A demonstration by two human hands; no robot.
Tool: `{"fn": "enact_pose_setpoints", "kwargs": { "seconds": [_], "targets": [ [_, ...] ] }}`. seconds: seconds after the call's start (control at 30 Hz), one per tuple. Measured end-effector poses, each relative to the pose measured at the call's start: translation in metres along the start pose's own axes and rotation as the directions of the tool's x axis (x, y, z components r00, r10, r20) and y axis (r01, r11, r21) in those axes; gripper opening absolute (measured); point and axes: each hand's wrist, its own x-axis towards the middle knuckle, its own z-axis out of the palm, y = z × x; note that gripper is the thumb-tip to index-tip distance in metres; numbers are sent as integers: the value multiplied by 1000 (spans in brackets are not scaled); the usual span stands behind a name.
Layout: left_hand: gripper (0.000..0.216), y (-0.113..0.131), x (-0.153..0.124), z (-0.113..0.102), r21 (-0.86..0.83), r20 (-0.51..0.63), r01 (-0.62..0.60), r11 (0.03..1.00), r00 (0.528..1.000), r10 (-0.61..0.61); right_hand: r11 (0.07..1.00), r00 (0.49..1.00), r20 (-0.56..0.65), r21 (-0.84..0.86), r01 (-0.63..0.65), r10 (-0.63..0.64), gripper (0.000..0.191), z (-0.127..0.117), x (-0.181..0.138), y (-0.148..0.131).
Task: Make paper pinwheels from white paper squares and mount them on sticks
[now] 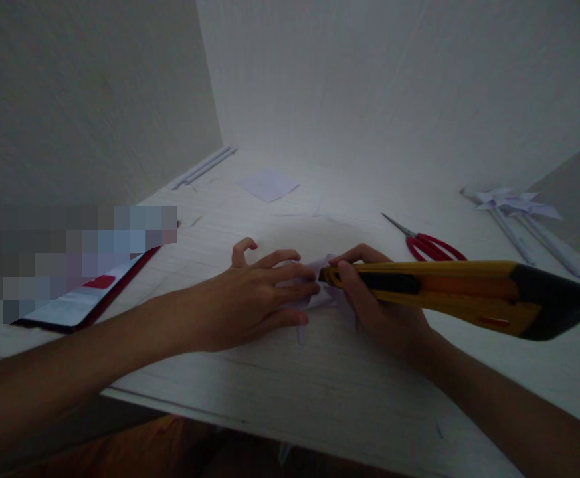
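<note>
My right hand (386, 318) grips a yellow and black utility knife (462, 289), its handle slanting up toward the camera at the right. The tip of the knife points down at a folded piece of white paper (327, 299) on the table. Fingers outstretched, my left hand (254, 295) lies over the left part of that paper, touching it near the knife's front end. Both hands cover much of the paper, so its full shape and the blade are hidden.
Red-handled scissors (434, 247) lie at right, before paper pinwheels (511, 199) with rolled sticks. A square paper sheet (268, 184) and rolled paper sticks (204, 167) lie at the back. A phone in a red case (115, 289) is at left. Walls enclose the table (250, 378).
</note>
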Motion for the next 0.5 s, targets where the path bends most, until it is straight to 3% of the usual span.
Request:
{"fn": "enact_pose_setpoints", "kwargs": {
  "seconds": [0.27, 0.5],
  "targets": [
    [35, 0, -1, -1, -13, 1, -14, 1000, 1000, 14, 999, 1000, 6, 32, -4, 4, 15, 1, 0, 0],
    [35, 1, -1, -1, -13, 3, -14, 1000, 1000, 14, 999, 999, 26, -46, 22, -21, 17, 1, 0, -1]
  ]
}}
